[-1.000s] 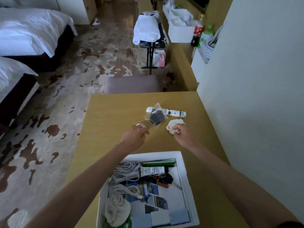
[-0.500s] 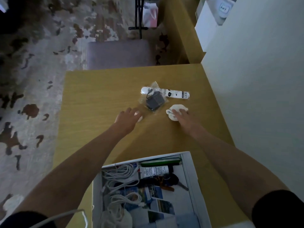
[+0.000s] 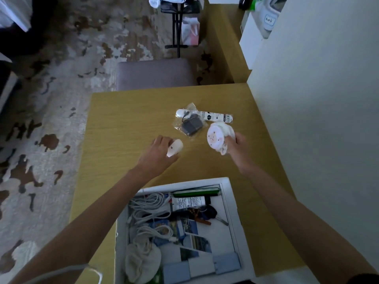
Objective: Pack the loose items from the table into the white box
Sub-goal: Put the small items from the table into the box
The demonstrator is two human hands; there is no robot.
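Note:
My left hand [image 3: 159,153] holds a small white oblong item [image 3: 174,148] just above the wooden table [image 3: 123,124]. My right hand [image 3: 235,148] is lifted off the table and grips a round white item with a pink face print [image 3: 215,136], wrapped partly in white cloth. Beyond both hands lie a dark charger in a clear plastic bag [image 3: 191,125] and a white printed tube [image 3: 213,116]. The white box [image 3: 230,201] sits at the near edge, holding white cables, a tube, keys, postcards and a cloth pouch.
A grey padded stool [image 3: 155,72] stands against the table's far edge. A white wall [image 3: 317,99] runs along the right side. Patterned carpet covers the floor to the left. A black stand and a pink-and-white bag [image 3: 190,31] are farther back.
Both hands have closed on items and risen from the table: the left on the small white oblong piece, the right on the round white item. The camera view tilted down.

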